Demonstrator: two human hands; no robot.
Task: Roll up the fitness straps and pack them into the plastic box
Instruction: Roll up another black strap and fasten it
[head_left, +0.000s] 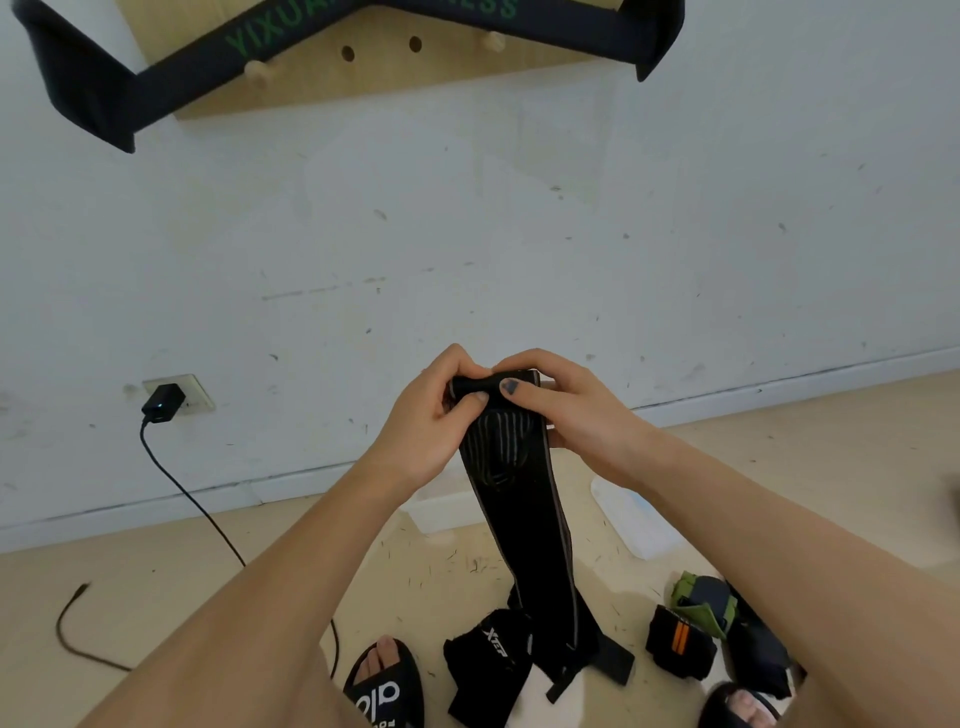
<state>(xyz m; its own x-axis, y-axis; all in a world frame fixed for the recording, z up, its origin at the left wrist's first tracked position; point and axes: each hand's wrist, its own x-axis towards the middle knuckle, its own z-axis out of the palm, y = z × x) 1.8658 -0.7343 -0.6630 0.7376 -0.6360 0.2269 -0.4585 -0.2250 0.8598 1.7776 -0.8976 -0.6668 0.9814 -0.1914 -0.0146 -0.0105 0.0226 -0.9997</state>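
Strap (524, 535) — black, long axis near vertical, top end rolled tight, tail hanging to the floor (156, 582). Pinched at the roll by both hands: left hand (431, 415) curled round the left end, right hand (566, 410) fingers and thumb clamped on the right. Box (441, 506) — clear plastic, on the floor behind the strap, mostly hidden; contents cannot be told. Lid (636, 519) flat just to the right. More straps (691, 634) heaped on the floor near two sandals (387, 686).
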